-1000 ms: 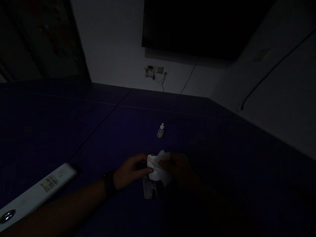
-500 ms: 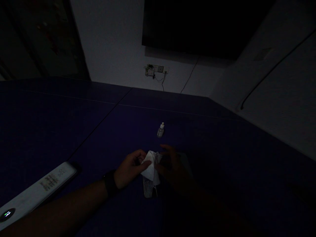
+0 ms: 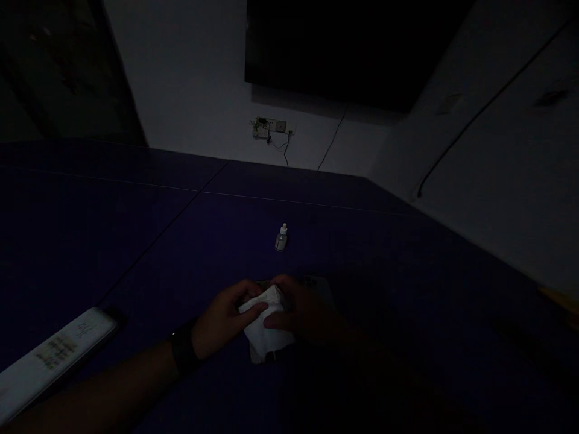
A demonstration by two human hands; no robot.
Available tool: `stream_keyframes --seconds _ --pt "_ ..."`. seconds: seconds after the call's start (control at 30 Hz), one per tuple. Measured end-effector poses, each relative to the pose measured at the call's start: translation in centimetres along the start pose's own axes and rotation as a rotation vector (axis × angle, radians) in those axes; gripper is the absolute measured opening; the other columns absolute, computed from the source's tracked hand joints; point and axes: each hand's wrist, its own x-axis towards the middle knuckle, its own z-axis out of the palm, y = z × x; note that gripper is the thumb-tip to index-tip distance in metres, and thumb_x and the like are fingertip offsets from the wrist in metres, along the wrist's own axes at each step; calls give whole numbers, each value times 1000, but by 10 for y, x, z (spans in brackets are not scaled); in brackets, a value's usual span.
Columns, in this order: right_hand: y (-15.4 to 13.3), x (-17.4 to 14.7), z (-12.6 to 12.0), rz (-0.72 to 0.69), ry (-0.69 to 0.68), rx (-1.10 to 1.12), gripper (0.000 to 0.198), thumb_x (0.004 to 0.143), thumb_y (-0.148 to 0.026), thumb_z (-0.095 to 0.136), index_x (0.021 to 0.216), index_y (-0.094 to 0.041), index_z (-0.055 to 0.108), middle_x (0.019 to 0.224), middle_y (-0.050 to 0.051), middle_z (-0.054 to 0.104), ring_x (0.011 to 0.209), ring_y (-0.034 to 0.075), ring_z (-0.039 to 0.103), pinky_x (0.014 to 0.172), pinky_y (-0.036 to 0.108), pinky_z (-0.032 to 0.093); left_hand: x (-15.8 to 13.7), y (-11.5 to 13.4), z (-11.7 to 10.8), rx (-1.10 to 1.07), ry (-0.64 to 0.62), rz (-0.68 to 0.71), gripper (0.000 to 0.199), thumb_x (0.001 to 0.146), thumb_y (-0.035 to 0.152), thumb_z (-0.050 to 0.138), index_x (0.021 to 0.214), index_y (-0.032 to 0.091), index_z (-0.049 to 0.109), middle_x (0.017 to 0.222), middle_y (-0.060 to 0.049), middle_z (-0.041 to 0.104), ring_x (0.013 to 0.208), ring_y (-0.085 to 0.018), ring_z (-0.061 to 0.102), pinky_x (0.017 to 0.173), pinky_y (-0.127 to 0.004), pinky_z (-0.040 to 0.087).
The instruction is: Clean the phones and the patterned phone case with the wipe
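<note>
Between my two hands is a crumpled white tissue (image 3: 265, 334). My left hand (image 3: 226, 313), with a dark watch on its wrist, pinches the tissue's left side between thumb and fingers. On the other side, my right hand (image 3: 301, 310) grips it too, thumb across the front and fingers behind; this hand is in deep shadow. Under the tissue lies a flat object with a pale edge (image 3: 256, 357), mostly covered, so its kind is hard to tell. A small clear bottle with a white cap (image 3: 281, 239) stands upright beyond my hands.
A long white device with printed labels (image 3: 58, 355) lies at the left on the dark purple surface (image 3: 181, 265). Sockets with cables (image 3: 271, 126) are on the far wall, below a large dark screen (image 3: 344, 54). The room is dim.
My right hand has closed in from the right and now grips the tissue, which is spread wider and covers more of the flat object. The whole view has shifted slightly right.
</note>
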Motion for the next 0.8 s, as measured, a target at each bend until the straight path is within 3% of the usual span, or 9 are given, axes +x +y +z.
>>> stream_keyframes --seconds 0.07,0.17,0.23,0.3,0.33,0.4,0.5,0.67,0.8 --pt "1 2 -1 39 12 -47 34 72 -35 79 100 -21 68 98 3 72 89 22 66 72 31 50 1 -2 -2 40 21 16 30 95 51 58 98 21 57 87 -1 63 78 -17 59 69 -28 50" --pt "0 8 -14 76 216 -36 29 80 -42 70 98 -19 71 94 5 74 84 23 67 70 33 51 3 -6 -10 127 44 46 36 94 54 60 111 22 56 100 -5 64 91 -21 62 83 -37 52" --pt "0 11 -26 38 430 -106 31 86 -47 63 97 -18 71 90 6 74 80 24 67 67 35 52 4 -10 -16 198 39 73 60 79 60 75 122 23 55 118 -10 62 110 -30 58 98 -49 47" --pt "4 12 -35 -129 579 -322 31 92 -45 56 96 -19 72 95 9 74 87 26 68 77 40 54 4 -16 -20 305 -5 118 100 55 67 88 136 23 49 134 -15 55 125 -40 48 107 -60 38" --pt "7 13 -36 -232 596 -450 31 95 -41 52 99 -19 73 101 10 74 95 27 68 86 43 54 3 -19 -21 411 -54 159 116 51 72 87 145 23 41 140 -17 50 129 -43 44 107 -64 36" --pt "17 12 -34 -407 517 -682 31 97 -30 46 113 -20 72 117 12 72 111 28 65 100 47 49 0 -26 -21 566 -157 241 139 49 78 84 158 22 17 147 -22 42 131 -47 41 106 -66 37" --pt "35 13 -23 -536 238 -927 38 95 -15 43 124 -16 68 130 13 68 120 26 63 106 48 49 -5 -33 -17 670 -235 304 156 47 83 81 160 21 -7 152 -25 36 132 -50 41 105 -66 38" --pt "47 13 -18 -675 -168 -1070 43 93 -7 42 130 -6 63 138 18 63 130 25 58 112 43 46 -8 -39 -14 707 -251 254 162 47 84 79 158 19 -18 154 -28 32 134 -52 39 105 -68 39" --pt "47 17 -21 -650 -188 -1021 45 93 -8 47 136 -8 59 142 18 59 136 25 53 115 43 44 -7 -44 -17 730 -300 213 162 48 84 78 157 16 -19 161 -32 18 142 -58 25 107 -73 33"
